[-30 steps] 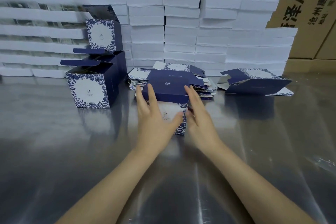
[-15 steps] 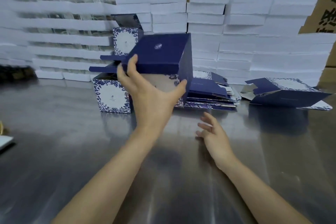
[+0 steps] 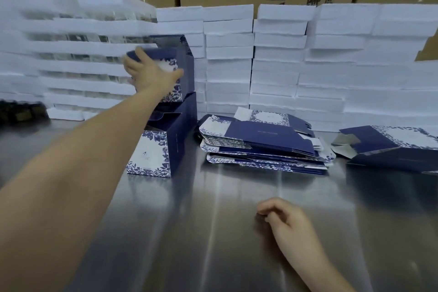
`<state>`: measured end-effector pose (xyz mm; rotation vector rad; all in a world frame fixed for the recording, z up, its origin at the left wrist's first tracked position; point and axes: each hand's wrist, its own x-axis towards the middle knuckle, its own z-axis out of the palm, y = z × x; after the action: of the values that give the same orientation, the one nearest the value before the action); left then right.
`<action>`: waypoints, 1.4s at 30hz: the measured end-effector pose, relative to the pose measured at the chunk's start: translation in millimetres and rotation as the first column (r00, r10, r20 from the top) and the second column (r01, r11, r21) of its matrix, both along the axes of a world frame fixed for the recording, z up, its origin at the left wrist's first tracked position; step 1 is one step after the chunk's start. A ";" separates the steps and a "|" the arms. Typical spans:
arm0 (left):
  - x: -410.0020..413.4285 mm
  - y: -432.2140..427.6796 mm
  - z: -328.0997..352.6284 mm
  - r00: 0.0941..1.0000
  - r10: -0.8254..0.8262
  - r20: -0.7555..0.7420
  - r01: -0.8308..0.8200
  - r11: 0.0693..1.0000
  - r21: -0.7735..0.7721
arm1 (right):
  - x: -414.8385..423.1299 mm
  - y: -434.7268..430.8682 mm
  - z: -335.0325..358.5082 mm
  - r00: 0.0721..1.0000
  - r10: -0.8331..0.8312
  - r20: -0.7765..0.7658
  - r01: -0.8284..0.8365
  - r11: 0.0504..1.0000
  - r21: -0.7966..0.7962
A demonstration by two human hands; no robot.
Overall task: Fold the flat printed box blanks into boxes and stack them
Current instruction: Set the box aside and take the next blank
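1. Head view: the blank pile lies flat on the steel table, and everything below is placed from that pile.
2. Up and to the left of the pile, the left hand grips the top box. Its fingers wrap the far left edge and its thumb stretches across the printed face.
3. The top box hangs over the lower box, which stands just left of the pile. The forearm hides the join, so I cannot tell whether the two touch.
4. In front of the pile, nearer the person, the right hand rests on the table. Its fingers are loosely curled and it holds nothing.
5. Right of the pile lies a half-folded box. Behind the pile rise white stacks.
6. Risk: the lower box shows flaps standing open at its top. If the top box lands on a raised flap rather than a flat face, it would likely sit tilted and slide off once released.
7. Risk: only one hand steadies the load. A sideways nudge on letting go could shift the lower box or tip the pair toward the pile or back into the white stacks.
8. Risk: a hard squeeze across thin card could dent a panel or spring a tucked flap, and the box would then need refolding.
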<state>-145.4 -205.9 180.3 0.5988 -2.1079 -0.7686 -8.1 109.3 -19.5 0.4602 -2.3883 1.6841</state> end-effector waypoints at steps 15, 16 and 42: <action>-20.8 -25.5 -2.0 0.935 -0.057 0.351 0.033 0.997 0.075 | -5.5 0.2 1.1 1.000 0.000 0.008 0.000 1.000 0.006; -10.3 -18.9 2.3 0.936 -0.069 0.346 0.032 0.993 0.112 | -5.4 -0.3 2.5 1.000 -0.004 0.012 0.004 1.000 0.015; 147.1 219.5 -182.5 0.854 -0.521 -0.010 0.490 0.796 0.355 | -49.7 4.7 30.1 0.864 -0.147 -0.481 0.433 0.703 0.564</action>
<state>1.8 13.6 -2.2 0.2343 -2.2583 -1.4649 -57.7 114.0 10.5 0.4215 -2.4835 0.4880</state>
